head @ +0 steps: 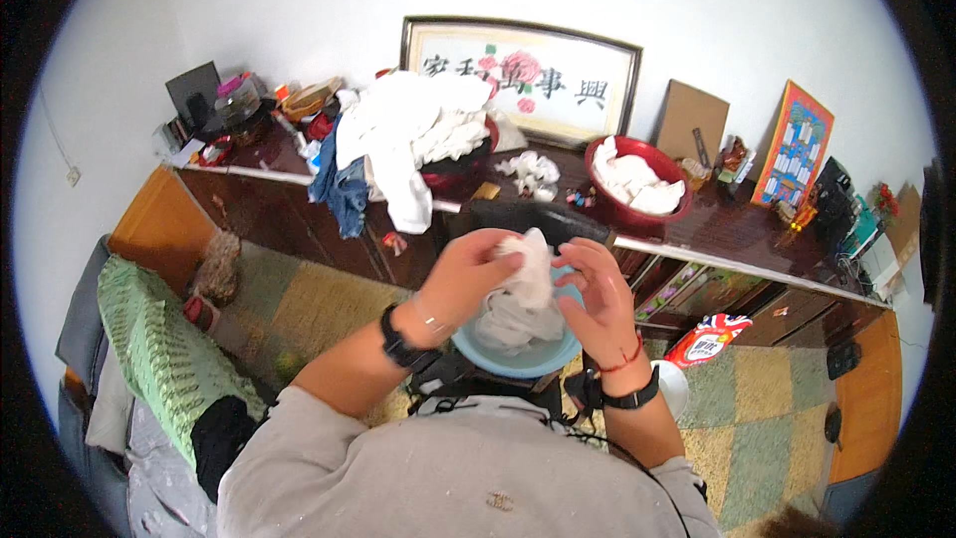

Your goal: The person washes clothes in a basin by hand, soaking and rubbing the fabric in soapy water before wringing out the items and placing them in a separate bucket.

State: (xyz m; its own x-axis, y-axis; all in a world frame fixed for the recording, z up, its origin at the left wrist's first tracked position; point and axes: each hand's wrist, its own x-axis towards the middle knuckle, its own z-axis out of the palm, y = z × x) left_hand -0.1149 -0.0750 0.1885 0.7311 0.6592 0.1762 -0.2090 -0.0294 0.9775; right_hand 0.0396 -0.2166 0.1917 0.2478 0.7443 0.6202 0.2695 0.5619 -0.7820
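My left hand point(478, 265) grips a bunched white cloth point(532, 273) above a light blue basin point(493, 368). Close by on the cloth's right side, my right hand point(597, 295) has its fingers apart and curved, holding nothing that I can see. More pale wet cloth point(515, 321) lies in water inside the basin. The wrists and forearms hide part of the basin's rim.
A dark cabinet point(747, 232) runs along the wall. On it are a pile of white clothes point(418, 119), blue jeans point(340, 190), a red basin point(650, 220) with white cloth and crumpled white items point(534, 172). A red detergent bag point(706, 340) and white bowl point(672, 388) stand to the right.
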